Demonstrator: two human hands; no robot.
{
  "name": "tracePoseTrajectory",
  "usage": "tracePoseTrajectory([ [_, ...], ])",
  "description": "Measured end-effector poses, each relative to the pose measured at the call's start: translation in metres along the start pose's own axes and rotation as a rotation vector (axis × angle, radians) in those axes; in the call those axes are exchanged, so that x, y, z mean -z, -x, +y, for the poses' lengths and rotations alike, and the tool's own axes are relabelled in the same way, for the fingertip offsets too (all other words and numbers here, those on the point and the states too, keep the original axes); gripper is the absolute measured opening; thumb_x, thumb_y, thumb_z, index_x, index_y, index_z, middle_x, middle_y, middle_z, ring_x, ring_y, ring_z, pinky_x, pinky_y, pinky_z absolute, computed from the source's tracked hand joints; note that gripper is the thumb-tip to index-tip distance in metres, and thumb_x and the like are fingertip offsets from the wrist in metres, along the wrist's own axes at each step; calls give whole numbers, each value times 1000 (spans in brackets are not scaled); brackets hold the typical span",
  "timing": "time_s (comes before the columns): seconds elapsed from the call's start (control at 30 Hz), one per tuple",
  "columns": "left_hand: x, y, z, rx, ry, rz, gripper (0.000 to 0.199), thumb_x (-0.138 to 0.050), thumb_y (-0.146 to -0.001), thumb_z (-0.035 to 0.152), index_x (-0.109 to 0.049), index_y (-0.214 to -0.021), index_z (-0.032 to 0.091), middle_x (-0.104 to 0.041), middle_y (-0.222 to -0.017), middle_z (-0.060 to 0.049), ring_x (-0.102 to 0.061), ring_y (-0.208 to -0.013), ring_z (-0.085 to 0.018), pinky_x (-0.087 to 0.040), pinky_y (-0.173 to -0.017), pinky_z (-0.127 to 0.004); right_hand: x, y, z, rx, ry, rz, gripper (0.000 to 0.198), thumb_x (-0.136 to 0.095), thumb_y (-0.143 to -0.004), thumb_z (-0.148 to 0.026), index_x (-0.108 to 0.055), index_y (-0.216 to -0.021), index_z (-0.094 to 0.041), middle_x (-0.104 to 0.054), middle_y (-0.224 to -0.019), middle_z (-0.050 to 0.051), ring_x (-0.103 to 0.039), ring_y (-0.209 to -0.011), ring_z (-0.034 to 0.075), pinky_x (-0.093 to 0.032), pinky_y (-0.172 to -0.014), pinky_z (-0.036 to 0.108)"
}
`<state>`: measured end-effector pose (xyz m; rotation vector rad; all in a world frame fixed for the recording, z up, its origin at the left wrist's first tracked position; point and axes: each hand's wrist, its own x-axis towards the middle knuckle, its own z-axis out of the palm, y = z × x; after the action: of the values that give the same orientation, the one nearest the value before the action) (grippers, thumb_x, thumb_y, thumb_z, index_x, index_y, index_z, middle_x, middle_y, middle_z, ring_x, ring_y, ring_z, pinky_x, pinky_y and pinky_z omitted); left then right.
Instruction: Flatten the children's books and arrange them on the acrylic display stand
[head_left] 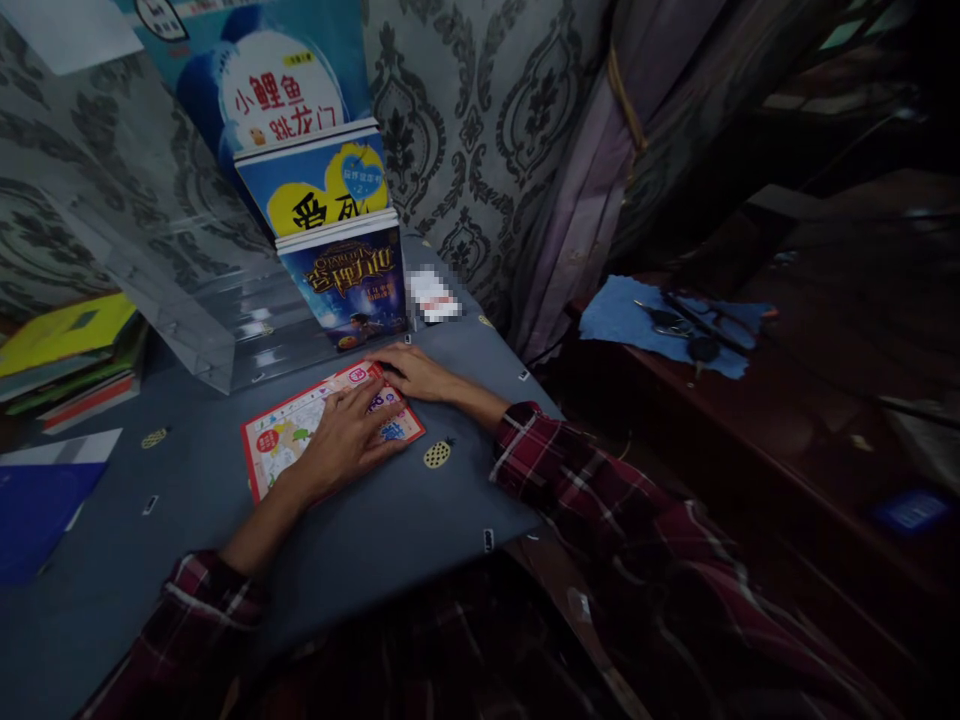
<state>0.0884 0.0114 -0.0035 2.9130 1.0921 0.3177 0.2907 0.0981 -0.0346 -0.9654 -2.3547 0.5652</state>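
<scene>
A thin red-bordered book (281,440) with a colourful picture cover lies flat on the grey-blue tablecloth. My left hand (346,435) rests palm down across its cover, fingers stretched out and a little apart. At the book's upper right corner is my right hand (420,372), its fingers extended along the edge and its thumb near the cover; it touches the book without a visible grip. Just behind the hands, a dark blue book (352,290) stands in a clear tiered rack (202,330).
Behind it in the rack stand a blue-and-yellow book (300,195) and a large blue book (217,70). A stack of books (75,350) and a blue folder (45,510) lie at left. Right of the table, a blue cloth (622,320) bearing tools lies on a dark wooden surface (720,410).
</scene>
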Motion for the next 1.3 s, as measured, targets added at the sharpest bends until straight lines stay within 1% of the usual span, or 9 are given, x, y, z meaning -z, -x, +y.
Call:
tracePoseTrajectory([
  [0.17, 0, 1, 4, 18, -32, -13, 53, -53, -98, 57, -62, -139, 24, -47, -156, -20, -43, -144, -37, -38, -109, -58, 1, -1, -3, 0, 42, -18, 43, -50, -100, -12, -58, -142, -16, -65, -138, 13, -57, -129, 24, -44, -111, 46],
  [0.27, 0, 0, 7, 23, -72, -9, 53, -55, -98, 55, -61, -140, 23, -50, -153, -20, -45, -142, -38, -39, -108, -58, 1, 0, -8, -17, 56, -24, 42, -48, -101, -13, -58, -142, -13, -63, -141, 15, -56, -132, 25, -43, -113, 46],
  [0.37, -2, 1, 11, 17, -69, 12, 47, -55, -99, 51, -64, -137, 24, -56, -148, -17, -49, -138, -37, -41, -107, -56, 2, 6, -12, -27, 75, -35, 39, -47, -102, -15, -60, -139, -14, -60, -147, 15, -52, -138, 25, -40, -116, 48],
  [0.53, -6, 5, 17, -46, -50, 101, 37, -52, -102, 44, -69, -127, 23, -64, -139, -14, -55, -131, -32, -45, -104, -51, 5, 27, -18, -22, 54, -40, 42, -48, -102, -17, -58, -142, -21, -57, -151, 11, -46, -145, 24, -38, -117, 51],
  [0.73, -8, 6, 18, -57, -48, 139, 34, -50, -103, 43, -69, -125, 24, -66, -136, -13, -56, -130, -30, -45, -104, -51, 7, 46, -25, -11, 32, -27, 39, -50, -102, -18, -61, -139, -22, -62, -147, 8, -47, -144, 24, -37, -118, 52],
  [0.83, -8, 6, 18, -47, -36, 129, 33, -52, -103, 41, -69, -125, 24, -66, -135, -13, -56, -131, -31, -45, -104, -52, 7, 57, -30, -5, 22, -18, 42, -52, -100, -15, -60, -140, -23, -64, -143, 9, -50, -143, 25, -40, -116, 53],
  [0.97, -9, 7, 18, -36, -15, 120, 32, -54, -102, 40, -69, -126, 25, -67, -134, -12, -55, -131, -31, -45, -106, -53, 9, 82, -39, 2, 5, 11, 46, -53, -99, -14, -57, -143, -25, -65, -142, 9, -53, -140, 24, -43, -113, 52],
  [1.1, -9, 8, 19, -51, -34, 146, 30, -53, -103, 39, -70, -123, 24, -68, -133, -11, -59, -126, -28, -46, -106, -50, 11, 105, -50, 9, 13, 26, 43, -53, -100, -16, -58, -143, -24, -67, -139, 11, -55, -139, 24, -44, -112, 51],
  [1.3, -9, 8, 22, -92, -97, 198, 30, -51, -104, 38, -70, -121, 21, -72, -126, -10, -64, -120, -26, -50, -102, -45, 11, 118, -58, 45, 37, 33, 45, -51, -101, -15, -55, -145, -21, -66, -140, 13, -54, -140, 24, -46, -112, 51],
])
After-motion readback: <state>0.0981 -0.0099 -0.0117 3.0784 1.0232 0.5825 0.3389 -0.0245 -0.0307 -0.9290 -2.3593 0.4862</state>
